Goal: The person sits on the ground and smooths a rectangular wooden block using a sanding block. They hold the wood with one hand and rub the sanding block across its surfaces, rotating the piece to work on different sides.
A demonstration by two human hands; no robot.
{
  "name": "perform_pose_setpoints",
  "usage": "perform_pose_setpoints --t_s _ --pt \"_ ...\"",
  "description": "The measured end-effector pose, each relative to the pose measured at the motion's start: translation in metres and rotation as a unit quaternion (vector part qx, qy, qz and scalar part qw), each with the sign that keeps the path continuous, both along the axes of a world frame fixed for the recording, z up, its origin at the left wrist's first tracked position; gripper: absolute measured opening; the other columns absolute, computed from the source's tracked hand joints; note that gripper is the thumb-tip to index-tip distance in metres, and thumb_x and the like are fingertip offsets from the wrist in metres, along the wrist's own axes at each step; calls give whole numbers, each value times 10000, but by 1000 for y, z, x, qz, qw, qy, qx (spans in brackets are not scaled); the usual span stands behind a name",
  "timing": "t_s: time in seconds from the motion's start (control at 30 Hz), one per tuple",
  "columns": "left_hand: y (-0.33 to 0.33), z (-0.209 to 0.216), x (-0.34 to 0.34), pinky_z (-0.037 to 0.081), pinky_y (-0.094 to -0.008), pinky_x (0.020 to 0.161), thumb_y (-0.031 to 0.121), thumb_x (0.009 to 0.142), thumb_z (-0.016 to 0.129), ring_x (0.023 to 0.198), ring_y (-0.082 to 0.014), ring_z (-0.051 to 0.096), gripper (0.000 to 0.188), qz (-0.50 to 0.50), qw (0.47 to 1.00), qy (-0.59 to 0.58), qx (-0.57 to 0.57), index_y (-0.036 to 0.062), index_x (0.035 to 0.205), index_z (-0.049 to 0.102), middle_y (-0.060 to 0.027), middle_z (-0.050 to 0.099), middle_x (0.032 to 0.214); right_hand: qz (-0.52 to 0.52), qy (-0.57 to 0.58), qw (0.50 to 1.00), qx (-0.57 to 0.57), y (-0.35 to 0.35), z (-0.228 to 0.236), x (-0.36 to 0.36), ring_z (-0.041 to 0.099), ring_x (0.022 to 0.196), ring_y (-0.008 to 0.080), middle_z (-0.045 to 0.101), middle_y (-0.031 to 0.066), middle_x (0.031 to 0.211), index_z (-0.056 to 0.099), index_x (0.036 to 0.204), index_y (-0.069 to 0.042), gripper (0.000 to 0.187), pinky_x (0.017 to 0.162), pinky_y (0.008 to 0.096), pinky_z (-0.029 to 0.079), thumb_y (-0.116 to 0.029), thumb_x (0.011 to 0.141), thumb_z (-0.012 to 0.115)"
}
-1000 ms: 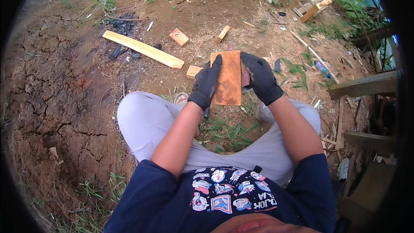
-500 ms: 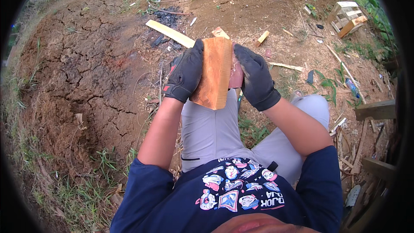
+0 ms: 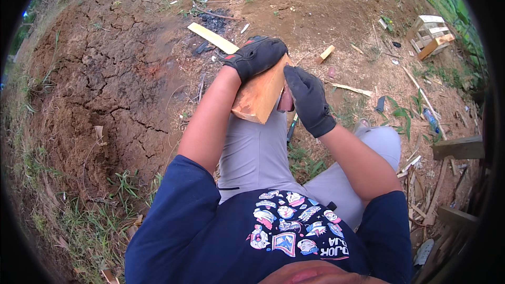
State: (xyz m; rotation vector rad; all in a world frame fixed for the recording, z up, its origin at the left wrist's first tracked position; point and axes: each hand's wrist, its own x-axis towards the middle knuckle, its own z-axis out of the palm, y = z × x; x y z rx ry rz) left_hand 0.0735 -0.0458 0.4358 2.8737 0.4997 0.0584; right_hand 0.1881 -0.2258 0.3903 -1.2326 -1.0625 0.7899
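Observation:
An orange-brown wooden block [image 3: 258, 94] is held up over my legs, tilted, its near end toward me. My left hand [image 3: 259, 58], in a black glove with red patches, wraps over the block's far upper end. At the block's right side is my right hand [image 3: 311, 100], also black-gloved, its fingers closed on a reddish-brown sheet of sandpaper [image 3: 285, 100]. The sheet lies close along the block's right face; my fingers cover part of it.
Beyond my hands lie a pale wood strip [image 3: 213, 37], a small wood offcut [image 3: 325, 54] and a charred patch [image 3: 213, 21]. A slatted wooden crate [image 3: 428, 34] stands far right. Boards [image 3: 458, 148] jut in at the right. Cracked earth [image 3: 100, 68] covers the left.
My left hand has shifted from the block's left side to over its far top end. The block has tilted and turned, and my right hand has moved slightly with the sandpaper.

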Motion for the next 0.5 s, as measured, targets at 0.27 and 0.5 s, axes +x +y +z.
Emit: perform_pose_setpoints --t_s 0.27,0.5 --pt "-7 13 -20 524 -429 964 396 1054 490 1074 -347 707 442 30 989 -21 -143 73 1257 713 -187 743 1166 91 -280 955 17 -16 11 32 698 820 274 689 145 910 680 1153 -37 227 732 441 527 -211 1055 571" --pt "-32 6 -10 530 -499 921 372 1034 480 1057 -416 688 381 49 997 3 -57 112 1204 700 -198 720 1141 26 -412 902 122 2 10 38 686 958 359 707 170 1065 687 1198 -37 251 797 472 531 -198 1061 551"
